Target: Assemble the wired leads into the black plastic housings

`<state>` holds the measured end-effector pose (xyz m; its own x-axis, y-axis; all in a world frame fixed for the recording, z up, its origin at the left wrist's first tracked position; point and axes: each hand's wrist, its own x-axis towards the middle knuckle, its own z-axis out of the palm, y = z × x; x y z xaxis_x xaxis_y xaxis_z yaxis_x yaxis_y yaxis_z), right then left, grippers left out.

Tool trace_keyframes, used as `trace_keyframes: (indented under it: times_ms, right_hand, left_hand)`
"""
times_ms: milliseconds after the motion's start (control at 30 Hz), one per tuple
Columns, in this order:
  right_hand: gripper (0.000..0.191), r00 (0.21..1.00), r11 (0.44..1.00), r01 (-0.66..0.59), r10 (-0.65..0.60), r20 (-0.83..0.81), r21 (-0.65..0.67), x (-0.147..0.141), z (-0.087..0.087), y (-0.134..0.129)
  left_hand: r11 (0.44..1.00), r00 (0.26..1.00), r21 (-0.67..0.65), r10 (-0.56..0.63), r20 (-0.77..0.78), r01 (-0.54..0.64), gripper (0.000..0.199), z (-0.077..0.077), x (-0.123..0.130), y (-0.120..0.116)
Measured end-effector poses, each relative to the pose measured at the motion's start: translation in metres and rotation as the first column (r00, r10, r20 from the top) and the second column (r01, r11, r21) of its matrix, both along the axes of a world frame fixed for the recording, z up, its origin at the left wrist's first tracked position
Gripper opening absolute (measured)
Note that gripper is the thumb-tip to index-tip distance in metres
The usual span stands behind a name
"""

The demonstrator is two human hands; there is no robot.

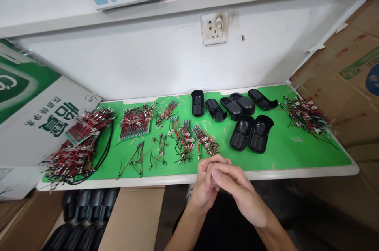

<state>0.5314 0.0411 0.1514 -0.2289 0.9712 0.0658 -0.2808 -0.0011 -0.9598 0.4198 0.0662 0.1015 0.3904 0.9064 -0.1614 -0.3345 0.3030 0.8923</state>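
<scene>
At the front edge of the table, my left hand [204,190] and my right hand [237,184] are clasped together. Their fingers are closed and wrapped around each other, and I see no object between them, though the palms are hidden. Just beyond them lies a fanned bunch of small circuit boards with red and black wires [206,139]. Beside it is another wired strip of boards [186,140]. Two black plastic shells [260,134], their hollow sides up, rest to the right of my hands, with several more black shells [197,103] behind.
A large heap of wired boards [72,162] sits at the left end of the green mat [284,160], another heap [306,115] at the right. Below left, an open carton [133,215] holds black shells [84,205]. Cardboard boxes [337,73] stand at right; a wall socket [214,28] is ahead.
</scene>
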Motion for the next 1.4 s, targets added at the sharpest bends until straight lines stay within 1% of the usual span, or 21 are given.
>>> trace_keyframes:
  times_ms: [67, 133, 300, 400, 467, 567, 667, 733, 833, 900, 933, 1000, 1033, 1067, 1100, 1133, 1200, 1233, 1300, 1333, 1400]
  right_hand:
    - [0.042, 0.999, 0.999, 0.043, -0.043, 0.022, 0.026, -0.002, -0.001, -0.001]
    - [0.046, 0.996, 0.995, 0.094, -0.093, -0.007, 0.036, -0.007, -0.005, -0.002]
    - [0.055, 0.979, 0.992, 0.126, -0.125, -0.16, -0.001, -0.014, -0.016, -0.003]
    - [0.048, 0.956, 0.995, 0.089, -0.097, -0.275, -0.043, -0.01, -0.014, 0.002]
    - [0.037, 0.89, 0.989, 0.007, -0.072, -0.451, -0.146, -0.002, -0.01, 0.008]
    - [0.037, 0.689, 0.938, -0.17, -0.105, -0.717, -0.301, 0.011, -0.007, 0.016]
    - [0.044, 0.552, 0.922, -0.241, -0.126, -0.824, -0.303, 0.019, -0.009, 0.02]
    - [0.045, 0.521, 0.926, -0.254, -0.112, -0.846, -0.279, 0.018, -0.01, 0.02]
    - [0.046, 0.549, 0.931, -0.239, -0.106, -0.829, -0.277, 0.014, -0.012, 0.02]
    - [0.043, 0.63, 0.935, -0.197, -0.11, -0.769, -0.296, 0.015, -0.015, 0.021]
    - [0.04, 0.7, 0.944, -0.14, -0.12, -0.704, -0.3, 0.019, -0.017, 0.022]
    - [0.026, 0.869, 0.963, 0.119, -0.22, -0.443, -0.243, 0.037, -0.024, 0.027]
    - [0.019, 0.912, 0.945, 0.291, -0.321, -0.257, -0.149, 0.05, -0.029, 0.032]
    - [0.014, 0.889, 0.891, 0.454, -0.454, -0.066, -0.008, 0.066, -0.033, 0.037]
    - [0.012, 0.814, 0.816, 0.56, -0.574, 0.09, 0.14, 0.083, -0.038, 0.043]
    - [0.012, 0.72, 0.744, 0.613, -0.665, 0.201, 0.266, 0.101, -0.043, 0.05]
    - [0.009, 0.524, 0.658, 0.611, -0.753, 0.398, 0.44, 0.132, -0.05, 0.065]
    - [0.009, 0.423, 0.657, 0.562, -0.75, 0.508, 0.502, 0.144, -0.053, 0.072]
    - [0.017, 0.238, 0.708, 0.428, -0.688, 0.686, 0.562, 0.156, -0.058, 0.085]
    - [0.022, 0.167, 0.74, 0.364, -0.649, 0.742, 0.566, 0.157, -0.06, 0.091]
    - [0.028, 0.079, 0.781, 0.273, -0.601, 0.796, 0.562, 0.151, -0.064, 0.098]
  left_hand:
    - [0.993, 0.996, -0.115, 0.03, 0.088, -0.02, 0.056, 0.006, 0.003, 0.001]
    - [0.985, 0.994, -0.164, 0.069, 0.089, -0.054, 0.051, 0.01, 0.006, 0.001]
    - [0.991, 0.995, -0.085, 0.102, 0.023, -0.1, 0.046, 0.007, 0.009, 0.0]
    - [0.993, 0.992, -0.044, 0.113, 0.062, -0.111, 0.052, 0.003, 0.006, 0.0]
    - [0.991, 0.987, 0.01, 0.129, 0.096, -0.13, 0.048, 0.004, -0.001, -0.001]
    - [0.969, 0.981, 0.157, 0.191, 0.027, -0.193, 0.029, 0.011, -0.02, -0.004]
    - [0.91, 0.955, 0.32, 0.294, -0.046, -0.265, 0.015, 0.022, -0.039, 0.0]
    - [0.866, 0.939, 0.401, 0.342, -0.034, -0.301, 0.007, 0.027, -0.047, 0.006]
    - [0.824, 0.912, 0.473, 0.399, -0.095, -0.312, 0.022, 0.029, -0.051, 0.016]
    - [0.817, 0.874, 0.491, 0.443, -0.197, -0.304, 0.021, 0.025, -0.052, 0.019]
    - [0.811, 0.845, 0.497, 0.474, -0.247, -0.309, 0.017, 0.022, -0.053, 0.02]
    - [0.784, 0.768, 0.516, 0.552, -0.325, -0.344, 0.015, 0.015, -0.056, 0.02]
    - [0.772, 0.729, 0.528, 0.582, -0.36, -0.355, 0.017, 0.012, -0.058, 0.02]
    - [0.768, 0.698, 0.537, 0.595, -0.398, -0.348, 0.02, 0.009, -0.061, 0.02]
    - [0.772, 0.674, 0.545, 0.595, -0.438, -0.327, 0.021, 0.006, -0.064, 0.02]
    - [0.78, 0.654, 0.552, 0.586, -0.479, -0.294, 0.021, 0.004, -0.066, 0.021]
    - [0.796, 0.618, 0.57, 0.555, -0.556, -0.202, 0.018, 0.002, -0.069, 0.026]
    - [0.797, 0.598, 0.587, 0.54, -0.592, -0.139, 0.017, 0.002, -0.069, 0.029]
    - [0.784, 0.543, 0.621, 0.516, -0.663, 0.013, 0.017, 0.003, -0.064, 0.039]
    - [0.772, 0.507, 0.63, 0.512, -0.694, 0.082, 0.017, 0.003, -0.061, 0.045]
    - [0.764, 0.404, 0.622, 0.521, -0.752, 0.171, 0.02, 0.004, -0.052, 0.058]
